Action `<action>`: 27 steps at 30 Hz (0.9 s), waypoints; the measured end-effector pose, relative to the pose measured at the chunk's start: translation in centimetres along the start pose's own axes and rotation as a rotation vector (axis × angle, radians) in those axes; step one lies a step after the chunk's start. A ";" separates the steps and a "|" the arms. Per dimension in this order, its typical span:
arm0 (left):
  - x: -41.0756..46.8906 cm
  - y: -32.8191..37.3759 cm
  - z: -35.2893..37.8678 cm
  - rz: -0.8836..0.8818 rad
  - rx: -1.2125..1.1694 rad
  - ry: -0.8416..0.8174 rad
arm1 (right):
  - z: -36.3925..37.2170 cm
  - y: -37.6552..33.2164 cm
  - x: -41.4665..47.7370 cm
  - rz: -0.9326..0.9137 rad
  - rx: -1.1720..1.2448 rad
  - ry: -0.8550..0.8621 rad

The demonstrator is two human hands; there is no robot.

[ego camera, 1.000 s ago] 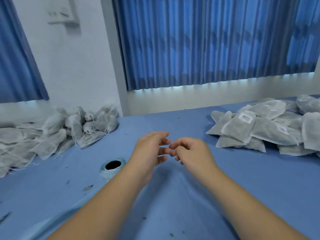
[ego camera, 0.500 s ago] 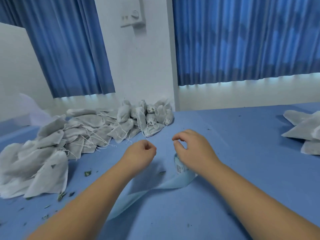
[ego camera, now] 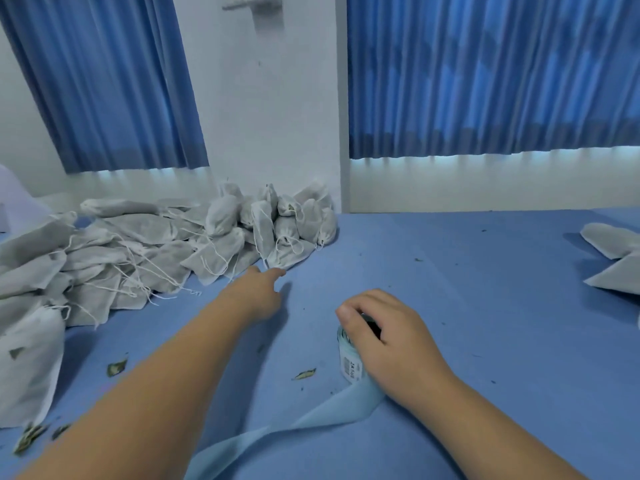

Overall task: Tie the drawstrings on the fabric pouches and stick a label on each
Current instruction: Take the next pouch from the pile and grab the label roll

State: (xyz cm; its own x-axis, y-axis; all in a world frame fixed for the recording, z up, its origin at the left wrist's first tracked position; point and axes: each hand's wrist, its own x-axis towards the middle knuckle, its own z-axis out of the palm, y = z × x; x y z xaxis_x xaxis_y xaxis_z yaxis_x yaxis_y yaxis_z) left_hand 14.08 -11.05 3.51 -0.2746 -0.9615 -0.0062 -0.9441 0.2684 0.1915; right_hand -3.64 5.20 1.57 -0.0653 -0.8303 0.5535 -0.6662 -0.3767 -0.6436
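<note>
the pile of untied pouches (ego camera: 166,244) sits just past the left hand (ego camera: 258,292), mostly off to its left, drawstrings hanging loose all over. that hand is stretched out with the fingers straight, holding nothing. its fingertips (ego camera: 278,271) end right at the edge of the nearest pouch (ego camera: 289,252), can't tell if they actually touch it. the label roll (ego camera: 350,358) stands on the table under the right hand (ego camera: 391,341), which grips it with the fingers curled over the top and the thumb on the left side. the pale blue backing strip (ego camera: 277,434) trails from the roll back toward the person, between the two forearms. a few more pouches (ego camera: 613,258) lie well off to the right of the right hand. bits of dried leaf (ego camera: 304,374) are scattered on the blue table (ego camera: 485,289) between the arms.
</note>
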 end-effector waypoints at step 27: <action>-7.0 1.6 -2.2 0.055 -0.726 0.027 | -1.0 0.1 -0.6 0.066 0.076 0.126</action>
State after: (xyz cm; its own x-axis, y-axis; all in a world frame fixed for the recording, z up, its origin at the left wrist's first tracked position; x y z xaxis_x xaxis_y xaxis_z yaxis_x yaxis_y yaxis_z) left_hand 14.91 -4.05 6.01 -0.3050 -0.9513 0.0450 -0.5669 0.2193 0.7940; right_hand -4.35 6.05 1.73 -0.2028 -0.7976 0.5680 -0.5999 -0.3572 -0.7159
